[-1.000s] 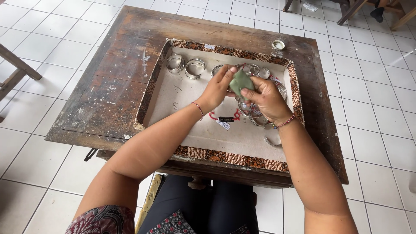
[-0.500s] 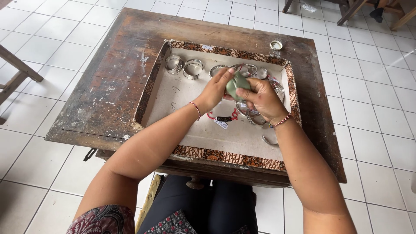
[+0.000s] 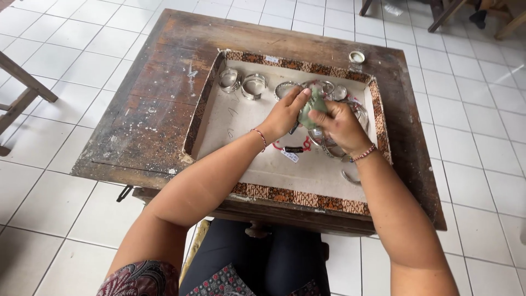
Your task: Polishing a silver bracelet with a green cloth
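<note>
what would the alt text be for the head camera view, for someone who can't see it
Seen from above, a person's left hand and right hand together hold a green cloth over a shallow tray with a patterned border. Silver bangles lie along the tray's far side, and the tray sits on a worn wooden table over white floor tiles.

We see a crumpled green cloth [image 3: 308, 111] pinched upright between both hands above the tray's silver bangles [image 3: 334, 142].
</note>
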